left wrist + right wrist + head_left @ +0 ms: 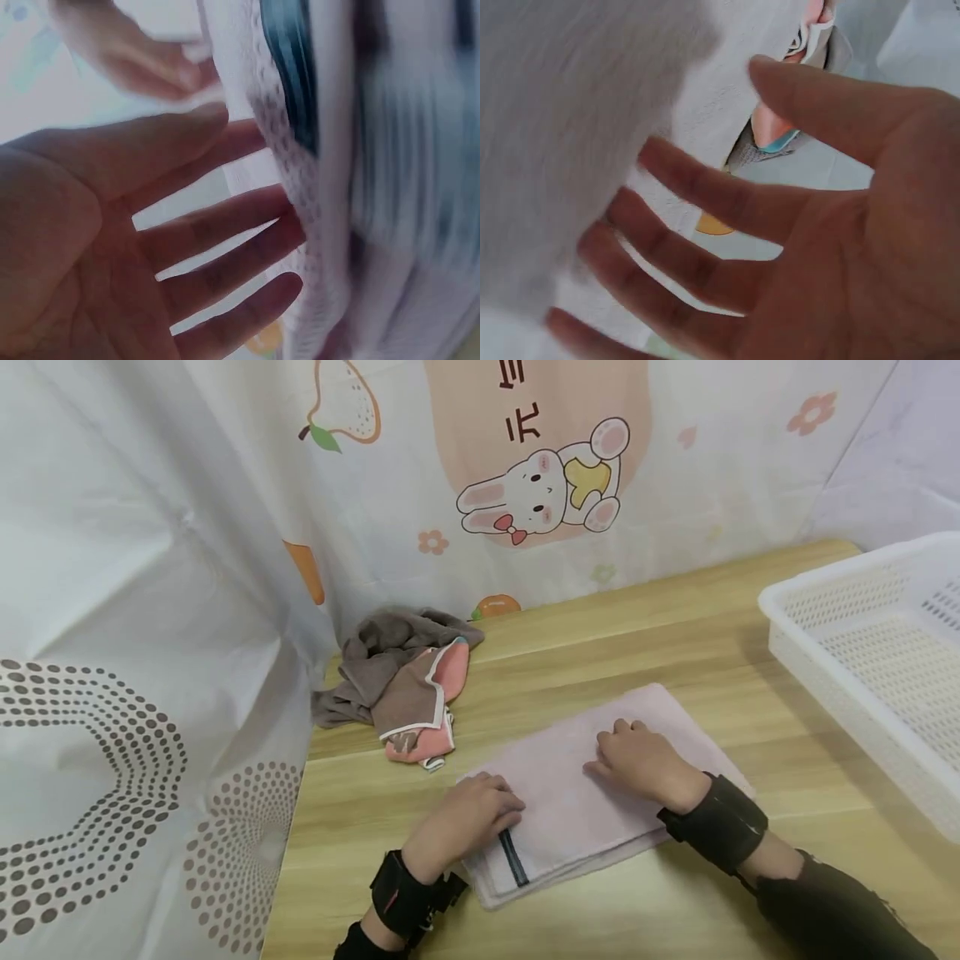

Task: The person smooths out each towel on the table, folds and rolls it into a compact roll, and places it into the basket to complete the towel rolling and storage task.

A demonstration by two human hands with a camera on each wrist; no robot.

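A pale pink towel (570, 785), folded in layers, lies flat on the wooden table with a dark strip (513, 857) near its left end. My left hand (471, 817) rests on the towel's left end, beside that strip. In the left wrist view its fingers (217, 225) are spread and fairly straight, their tips at the towel's edge. Farther right, my right hand (643, 762) touches the upper middle of the towel. The right wrist view shows its fingers (697, 247) loosely bent and apart, fingertips at the cloth, with nothing gripped between thumb and fingers.
A crumpled grey-brown cloth (390, 652) with a folded pink-and-brown cloth (420, 702) on it lies at the table's back left. At the right stands a white perforated plastic basket (825, 668). A printed curtain (390, 527) hangs behind the table (360, 843) and along its left.
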